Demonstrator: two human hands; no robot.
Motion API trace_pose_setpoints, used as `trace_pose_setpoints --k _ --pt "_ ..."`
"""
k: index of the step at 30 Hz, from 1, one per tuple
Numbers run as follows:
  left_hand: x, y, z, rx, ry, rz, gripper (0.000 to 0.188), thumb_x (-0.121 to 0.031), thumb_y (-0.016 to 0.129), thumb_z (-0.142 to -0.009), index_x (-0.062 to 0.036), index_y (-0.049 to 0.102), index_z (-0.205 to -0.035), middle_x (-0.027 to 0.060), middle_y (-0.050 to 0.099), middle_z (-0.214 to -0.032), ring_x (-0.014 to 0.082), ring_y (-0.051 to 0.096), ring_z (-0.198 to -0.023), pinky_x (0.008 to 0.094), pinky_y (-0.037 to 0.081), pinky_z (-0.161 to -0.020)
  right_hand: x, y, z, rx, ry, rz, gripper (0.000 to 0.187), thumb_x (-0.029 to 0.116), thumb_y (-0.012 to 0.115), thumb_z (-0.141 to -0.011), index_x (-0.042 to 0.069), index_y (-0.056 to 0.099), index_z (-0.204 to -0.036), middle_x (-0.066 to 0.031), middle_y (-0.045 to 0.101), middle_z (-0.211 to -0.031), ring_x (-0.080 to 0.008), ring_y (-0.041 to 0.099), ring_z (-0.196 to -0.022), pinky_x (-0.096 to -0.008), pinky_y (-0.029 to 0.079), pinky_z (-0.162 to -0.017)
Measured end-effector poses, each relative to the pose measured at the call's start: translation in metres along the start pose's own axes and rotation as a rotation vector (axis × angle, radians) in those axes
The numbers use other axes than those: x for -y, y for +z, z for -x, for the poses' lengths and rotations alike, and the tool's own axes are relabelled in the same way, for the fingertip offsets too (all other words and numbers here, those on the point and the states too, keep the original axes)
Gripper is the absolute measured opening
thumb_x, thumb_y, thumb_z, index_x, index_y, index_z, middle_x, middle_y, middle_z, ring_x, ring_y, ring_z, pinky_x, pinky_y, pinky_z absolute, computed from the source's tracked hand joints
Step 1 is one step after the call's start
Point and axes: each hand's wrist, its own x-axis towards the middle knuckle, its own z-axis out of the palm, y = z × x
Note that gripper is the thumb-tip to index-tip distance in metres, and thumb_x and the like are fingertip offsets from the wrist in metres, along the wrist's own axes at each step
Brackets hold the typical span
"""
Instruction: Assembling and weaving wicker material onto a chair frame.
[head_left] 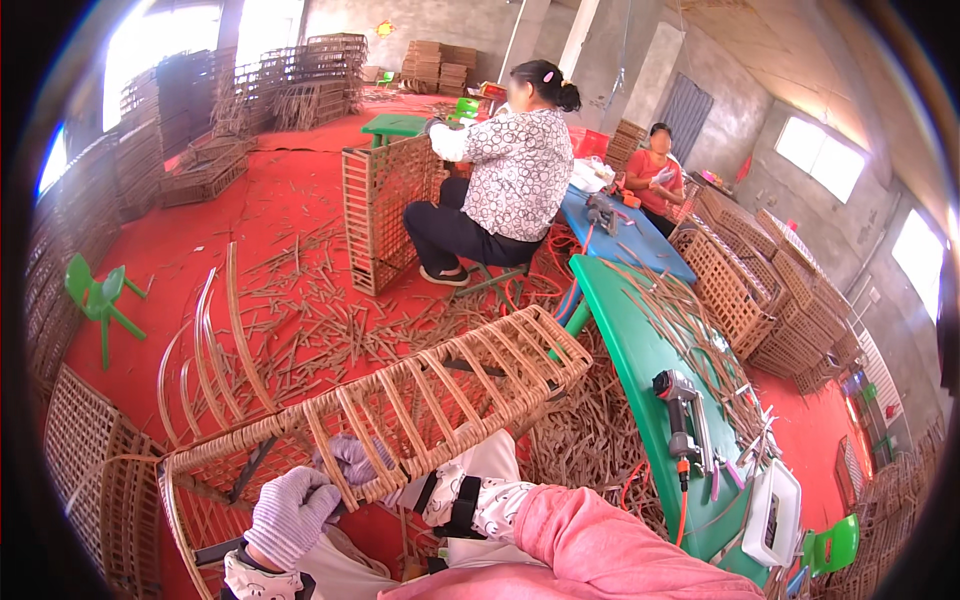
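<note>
The person's left hand [291,513], in a pale lilac, finely striped knit glove, was positioned at the near left portion of a long, rectangular, brown woven-strip basket [460,445]. Its forearm entered from the lower edge in a white, black-patterned sleeve cover [260,582]. The wrist was angled up and to the right; the fingers were curled narrow, fingertips gathered beside the end of a slat. Whether they pinched that slat could not be told.

The right hand [357,460], in a matching glove, was located behind the slats. Its forearm crossed from the lower right, in a loose pink fabric sleeve [600,535] and a patterned cover with a black strap [465,505]. The slats partly hid its fingers; their grip could not be told.

The basket lay obliquely in front of the person, its right end farther away. Long, curved, loose brown strips [235,305] projected upward at its far left side.

To the right stood a green table [640,355] carrying a black-and-silver pneumatic nail gun [680,420], a white rectangular plastic tray [790,520] and loose strips. Ahead, a seated co-worker in a white, dark-patterned top [515,175] faced another upright woven basket [360,225] on the red floor [290,185].
</note>
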Motion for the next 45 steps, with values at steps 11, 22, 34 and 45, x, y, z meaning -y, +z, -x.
trace_pose_setpoints --k 11,22,34,45 --pt "0.021 -0.002 -0.006 -0.081 0.126 -0.315 0.02 -0.01 0.058 -0.086 0.0078 0.06 -0.078 0.0085 0.059 -0.059 0.011 0.056 -0.046 0.0228 0.046 -0.041 0.0 -0.009 0.016 -0.111 0.237 0.438 0.014 0.018 0.057 -0.077 0.006 0.06 -0.071 -0.0105 0.054 -0.067 -0.0295 0.052 -0.061 -0.0416 0.04 -0.055" --pt "0.008 0.006 -0.005 -0.198 0.197 -0.593 0.023 -0.014 0.058 -0.084 0.0059 0.059 -0.073 0.0158 0.053 -0.05 0.0245 0.055 -0.043 0.0343 0.042 -0.044 -0.009 -0.016 0.013 -0.217 0.488 0.868 0.015 0.02 0.056 -0.079 0.006 0.06 -0.074 -0.0114 0.055 -0.072 -0.0301 0.052 -0.065 -0.0421 0.04 -0.057" --pt "-0.008 0.02 -0.008 -0.246 0.123 -0.474 0.015 -0.01 0.063 -0.077 0.0023 0.062 -0.085 0.0155 0.063 -0.067 0.022 0.062 -0.06 0.0314 0.048 -0.057 0.032 -0.028 0.138 -0.334 0.76 1.386 0.017 0.022 0.055 -0.08 0.006 0.061 -0.077 -0.0124 0.055 -0.077 -0.0309 0.053 -0.069 -0.0426 0.04 -0.059" --pt "-0.002 0.0 0.001 -0.268 0.377 -0.387 0.025 -0.02 0.059 -0.084 -0.0001 0.051 -0.073 0.0182 0.05 -0.062 0.0308 0.05 -0.055 0.0361 0.041 -0.054 -0.039 0.101 -0.217 -0.477 1.893 1.238 0.025 0.024 0.062 -0.082 0.004 0.064 -0.098 -0.0108 0.065 -0.089 -0.0206 0.063 -0.077 -0.0323 0.05 -0.071"
